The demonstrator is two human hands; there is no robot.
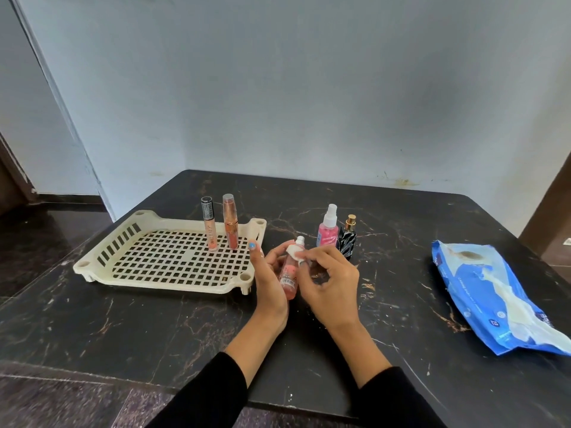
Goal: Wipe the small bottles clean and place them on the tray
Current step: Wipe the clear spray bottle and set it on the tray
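On the dark bench (123, 319), the slatted tray (102, 257) is your landmark: two tubes (230, 223) already stand upright at its far edge, apparently wiped and parked, while a pink spray bottle (328, 228) and a black bottle (348, 242) wait just off its right side. Off the tray's near right corner, your left hand (267, 279) has its grip closed around the small pink bottle (289, 278), steadying it. Your right hand (327, 284) pinches a white wipe (295, 251) against its neck to clean it.
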